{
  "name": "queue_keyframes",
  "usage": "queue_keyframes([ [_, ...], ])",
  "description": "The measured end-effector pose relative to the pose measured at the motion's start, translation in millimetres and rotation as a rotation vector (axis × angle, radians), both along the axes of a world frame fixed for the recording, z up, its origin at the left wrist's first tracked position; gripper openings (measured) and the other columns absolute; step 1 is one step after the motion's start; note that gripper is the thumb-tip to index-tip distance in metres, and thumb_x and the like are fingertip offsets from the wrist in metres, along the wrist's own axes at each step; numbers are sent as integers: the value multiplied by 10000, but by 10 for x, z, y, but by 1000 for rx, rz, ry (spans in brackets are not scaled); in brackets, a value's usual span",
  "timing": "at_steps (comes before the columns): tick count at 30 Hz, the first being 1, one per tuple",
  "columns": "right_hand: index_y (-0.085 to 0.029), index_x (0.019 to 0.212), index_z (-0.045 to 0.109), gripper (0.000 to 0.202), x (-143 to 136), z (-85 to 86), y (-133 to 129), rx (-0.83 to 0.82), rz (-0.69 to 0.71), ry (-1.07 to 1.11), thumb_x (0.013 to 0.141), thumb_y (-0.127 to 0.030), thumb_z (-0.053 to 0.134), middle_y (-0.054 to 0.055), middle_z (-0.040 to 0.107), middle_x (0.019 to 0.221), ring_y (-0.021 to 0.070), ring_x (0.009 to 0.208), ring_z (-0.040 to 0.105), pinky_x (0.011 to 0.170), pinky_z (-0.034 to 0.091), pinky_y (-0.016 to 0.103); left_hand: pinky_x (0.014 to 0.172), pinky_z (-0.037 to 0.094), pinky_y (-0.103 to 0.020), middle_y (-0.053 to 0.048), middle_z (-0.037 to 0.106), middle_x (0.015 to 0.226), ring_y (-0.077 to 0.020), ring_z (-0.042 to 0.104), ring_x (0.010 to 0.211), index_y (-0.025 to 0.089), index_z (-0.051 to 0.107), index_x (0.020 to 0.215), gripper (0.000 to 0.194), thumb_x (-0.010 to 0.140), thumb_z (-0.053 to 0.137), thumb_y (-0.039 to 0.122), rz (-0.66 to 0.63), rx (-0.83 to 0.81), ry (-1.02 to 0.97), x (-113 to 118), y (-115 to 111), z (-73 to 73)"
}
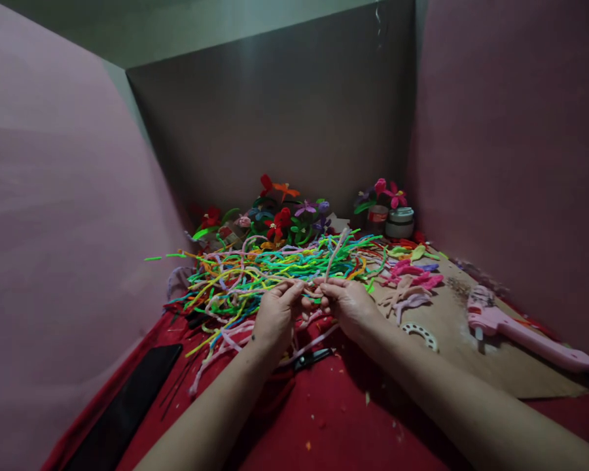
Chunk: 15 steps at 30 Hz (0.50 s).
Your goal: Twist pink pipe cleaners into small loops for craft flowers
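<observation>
A pale pink pipe cleaner (334,256) rises from between my two hands, its upper end pointing up and slightly right. My left hand (281,307) pinches its lower part, and the fingers almost meet those of my right hand (346,304), which also grips it. The exact bend between the fingertips is partly hidden. Behind and beneath my hands spreads a tangled heap of pipe cleaners (275,265) in green, yellow, blue, pink and orange. Just below my hands lies a dark-handled tool (313,358), partly covered, on the red cloth (319,418).
Pipe-cleaner flowers (279,222) stand along the back wall, beside a lidded jar (400,222). On the right, a cardboard sheet (451,353) carries a pink glue gun (525,337), a white ring with holes (419,336) and pink petal shapes (412,271). A flat black object (127,405) lies left.
</observation>
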State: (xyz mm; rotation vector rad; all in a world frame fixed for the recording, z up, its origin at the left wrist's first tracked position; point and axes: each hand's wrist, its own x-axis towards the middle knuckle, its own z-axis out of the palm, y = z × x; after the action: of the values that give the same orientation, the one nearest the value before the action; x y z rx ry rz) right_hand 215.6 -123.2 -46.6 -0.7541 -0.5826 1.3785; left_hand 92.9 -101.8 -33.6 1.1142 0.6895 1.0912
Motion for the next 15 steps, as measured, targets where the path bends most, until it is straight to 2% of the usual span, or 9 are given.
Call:
queue_keyframes([
  [5, -99, 766, 672, 181, -22, -53, -89, 24, 85, -186, 599, -159, 635, 22, 607, 576, 53, 415, 444, 392, 321, 171, 424, 433, -179, 0, 584, 548, -80, 534, 442, 110, 544, 741, 158, 665, 653, 197, -59, -113, -92, -38, 4, 34],
  [8, -108, 701, 674, 135, -51, -50, -119, 36, 131, -230, 588, -174, 639, 26, 619, 613, 60, 454, 459, 422, 310, 178, 436, 446, -190, -7, 595, 585, -84, 541, 456, 110, 547, 768, 157, 678, 641, 196, -61, -116, -116, -48, -13, 62],
  [12, -113, 609, 659, 98, -70, -18, -155, 29, 156, -399, 610, -183, 590, -11, 551, 484, 39, 381, 327, 392, 202, 190, 433, 443, -190, 1, 587, 619, -68, 523, 451, 103, 560, 817, 194, 694, 641, 229, -56, -61, -94, -42, -16, 38],
  [15, -120, 582, 663, 128, -72, 28, -184, 20, 182, -554, 615, -168, 550, -34, 501, 414, 36, 357, 272, 385, 173, 197, 380, 377, -157, 23, 557, 561, -41, 463, 385, 104, 568, 856, 236, 690, 654, 249, -72, -17, 4, -27, -22, 22],
])
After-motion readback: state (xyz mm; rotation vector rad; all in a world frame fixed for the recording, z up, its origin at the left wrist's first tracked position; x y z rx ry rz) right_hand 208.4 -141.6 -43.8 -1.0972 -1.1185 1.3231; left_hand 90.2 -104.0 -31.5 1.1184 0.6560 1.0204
